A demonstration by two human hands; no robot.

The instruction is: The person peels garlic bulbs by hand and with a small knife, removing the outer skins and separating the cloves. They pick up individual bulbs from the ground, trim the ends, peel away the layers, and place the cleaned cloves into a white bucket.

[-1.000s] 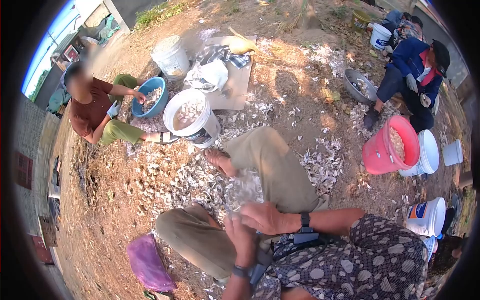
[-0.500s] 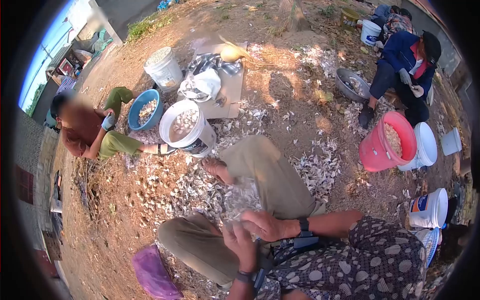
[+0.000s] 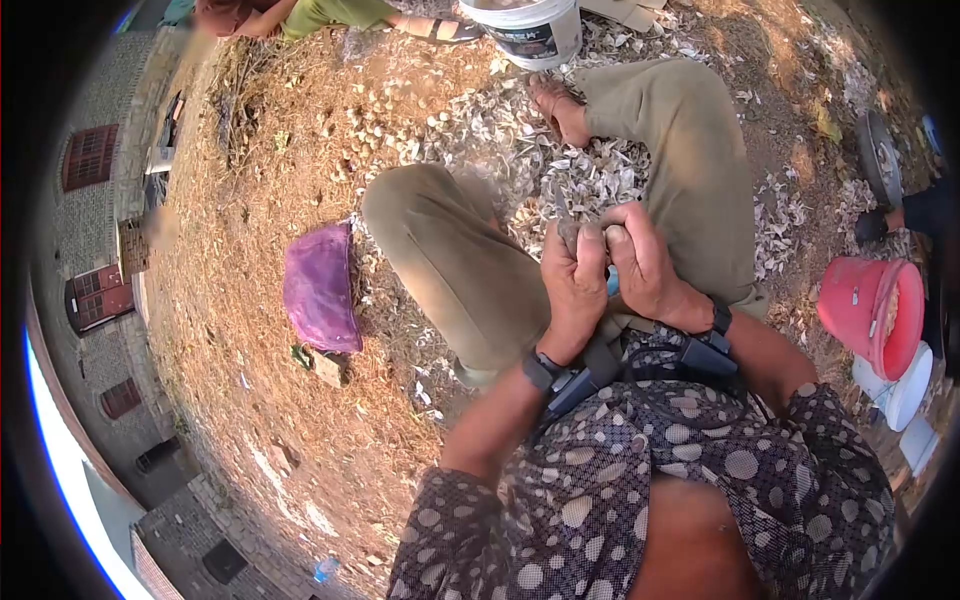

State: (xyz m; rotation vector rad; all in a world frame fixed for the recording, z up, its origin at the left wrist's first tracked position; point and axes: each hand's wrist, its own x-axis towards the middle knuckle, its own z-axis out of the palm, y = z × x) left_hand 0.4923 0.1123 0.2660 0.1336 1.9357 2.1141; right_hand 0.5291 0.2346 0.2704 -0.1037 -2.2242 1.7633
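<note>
My left hand (image 3: 573, 285) and my right hand (image 3: 648, 268) are pressed together above my lap, fingers curled. Each seems to pinch a small pale piece (image 3: 570, 232) at the fingertips; what it is stays too small to tell. Both wrists wear dark bands. Just beyond the hands, a heap of pale husks or shells (image 3: 590, 175) lies on the ground between my bent legs in olive trousers (image 3: 460, 260). My bare foot (image 3: 560, 110) rests at the far side of the heap.
A white bucket (image 3: 520, 25) stands past my foot. A red bucket (image 3: 868, 310) with a white one behind it is at the right, a metal bowl (image 3: 880, 155) beyond. A purple bag (image 3: 320, 285) lies left. Another person's legs (image 3: 340, 15) show at top.
The view has tipped sharply down toward my lap. My hands have come closer together and now sit higher in the picture, fingertips meeting. The other workers have slid out of view.
</note>
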